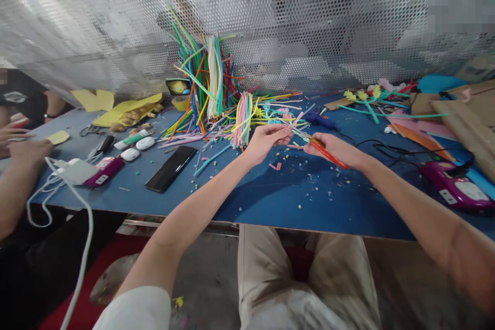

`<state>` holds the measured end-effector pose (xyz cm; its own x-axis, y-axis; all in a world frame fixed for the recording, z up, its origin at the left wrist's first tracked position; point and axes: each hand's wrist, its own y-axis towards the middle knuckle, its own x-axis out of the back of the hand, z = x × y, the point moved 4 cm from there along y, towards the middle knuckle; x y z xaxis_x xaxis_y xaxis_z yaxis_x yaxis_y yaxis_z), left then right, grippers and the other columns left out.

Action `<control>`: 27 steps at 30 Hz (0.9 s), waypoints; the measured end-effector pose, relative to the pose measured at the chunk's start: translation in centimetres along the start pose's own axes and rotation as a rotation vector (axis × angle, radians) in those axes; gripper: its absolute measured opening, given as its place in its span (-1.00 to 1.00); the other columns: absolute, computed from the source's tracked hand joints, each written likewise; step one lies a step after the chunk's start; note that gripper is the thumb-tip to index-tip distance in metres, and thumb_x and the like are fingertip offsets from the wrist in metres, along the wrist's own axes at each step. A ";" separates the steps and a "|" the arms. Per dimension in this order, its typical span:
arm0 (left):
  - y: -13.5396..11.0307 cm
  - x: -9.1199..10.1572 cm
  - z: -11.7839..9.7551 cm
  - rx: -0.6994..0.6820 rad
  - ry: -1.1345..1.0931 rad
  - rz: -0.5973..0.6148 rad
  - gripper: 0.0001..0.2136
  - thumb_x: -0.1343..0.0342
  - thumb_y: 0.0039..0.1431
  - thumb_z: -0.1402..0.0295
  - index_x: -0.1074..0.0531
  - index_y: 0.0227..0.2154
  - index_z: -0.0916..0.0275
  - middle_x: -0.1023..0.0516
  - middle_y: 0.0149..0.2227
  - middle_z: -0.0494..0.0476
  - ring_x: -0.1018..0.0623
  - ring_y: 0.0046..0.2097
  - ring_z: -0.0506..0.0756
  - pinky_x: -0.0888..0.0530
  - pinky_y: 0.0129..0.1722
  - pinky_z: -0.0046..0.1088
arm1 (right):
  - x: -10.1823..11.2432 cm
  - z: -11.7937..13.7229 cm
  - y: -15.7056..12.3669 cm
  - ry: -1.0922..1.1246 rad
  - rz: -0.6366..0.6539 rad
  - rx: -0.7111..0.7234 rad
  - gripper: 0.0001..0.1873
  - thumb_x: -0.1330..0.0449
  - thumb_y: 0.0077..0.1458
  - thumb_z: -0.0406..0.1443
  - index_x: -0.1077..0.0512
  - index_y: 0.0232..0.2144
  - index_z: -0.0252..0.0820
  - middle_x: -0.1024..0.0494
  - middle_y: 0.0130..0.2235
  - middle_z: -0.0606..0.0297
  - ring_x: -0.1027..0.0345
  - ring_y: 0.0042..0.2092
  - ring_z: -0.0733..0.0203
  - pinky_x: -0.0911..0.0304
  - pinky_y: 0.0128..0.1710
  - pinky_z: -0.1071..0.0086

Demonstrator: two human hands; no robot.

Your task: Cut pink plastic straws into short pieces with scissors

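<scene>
My left hand (270, 136) is closed in a pinch over the middle of the table. A thin pink pipe cleaner (298, 119) sticks up from its fingertips. My right hand (328, 147) is wrapped round red-handled scissors (334, 159), their blades pointing left toward the left fingertips. Whether the blades touch the pipe cleaner is too small to tell. Just left of my left hand stands a bundle of pink and yellow pipe cleaners (243, 118). Small cut bits (278, 166) lie scattered below both hands.
A large bunch of coloured pipe cleaners (214, 77) stands at the back by a perforated metal screen (309, 20). A phone (170, 168), a blue glue gun (323, 119) and purple power strips (458, 185) lie on the blue table (270, 211). Another person's hand (23, 152) is at left.
</scene>
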<state>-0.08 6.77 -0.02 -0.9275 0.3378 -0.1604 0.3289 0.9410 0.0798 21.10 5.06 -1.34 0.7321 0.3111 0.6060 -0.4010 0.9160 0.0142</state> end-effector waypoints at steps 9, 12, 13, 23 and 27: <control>-0.2 -0.1 -0.4 -0.023 0.127 0.025 -0.71 -0.34 0.00 0.19 -0.60 -0.29 0.31 -0.62 -0.29 0.17 -0.51 -0.38 -0.06 -0.47 -0.30 -0.47 | -0.5 1.1 -0.5 0.022 0.104 0.020 -0.50 -0.28 0.00 0.14 -0.31 -0.37 -0.12 -0.34 -0.41 0.38 -0.18 -0.41 0.28 -0.16 -0.37 0.36; -0.2 0.0 -0.5 -0.053 0.156 0.036 -0.74 -0.33 0.02 0.21 -0.60 -0.30 0.30 -0.62 -0.31 0.16 -0.49 -0.40 -0.07 -0.46 -0.32 -0.48 | -0.6 1.7 -0.8 0.005 0.111 0.005 -0.48 -0.26 0.00 0.16 -0.26 -0.38 -0.13 -0.34 -0.40 0.38 -0.20 -0.40 0.27 -0.16 -0.34 0.35; -0.2 0.0 -0.5 -0.061 0.162 0.041 -0.76 -0.32 0.03 0.22 -0.60 -0.31 0.29 -0.62 -0.32 0.15 -0.48 -0.41 -0.07 -0.46 -0.34 -0.48 | -0.6 1.9 -0.8 -0.004 0.108 0.000 -0.48 -0.26 0.00 0.15 -0.24 -0.38 -0.13 -0.34 -0.41 0.38 -0.20 -0.40 0.27 -0.16 -0.34 0.35; 0.0 0.3 -0.9 -0.100 0.250 0.053 -0.86 -0.27 0.05 0.30 -0.58 -0.38 0.29 -0.59 -0.39 0.10 -0.48 -0.43 -0.07 -0.45 -0.37 -0.48 | -1.0 1.4 -0.8 -0.208 0.033 -0.057 -0.81 -0.16 0.06 -0.24 -0.17 -0.38 -0.12 -0.41 -0.44 0.36 -0.22 -0.48 0.27 -0.06 -0.46 0.39; 0.0 0.4 -1.3 -0.133 0.244 0.035 -0.89 -0.26 0.04 0.34 -0.56 -0.41 0.28 -0.55 -0.46 0.05 -0.47 -0.46 -0.08 -0.45 -0.38 -0.50 | -1.2 1.3 -0.5 -0.350 -0.070 0.000 -0.83 -0.11 0.10 -0.27 -0.14 -0.41 -0.11 -0.41 -0.47 0.32 -0.23 -0.47 0.24 -0.03 -0.45 0.39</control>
<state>-0.67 6.89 1.17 -0.9365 0.3401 0.0851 0.3505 0.9123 0.2119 19.66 3.92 -1.06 0.5246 0.1415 0.8395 -0.3559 0.9322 0.0654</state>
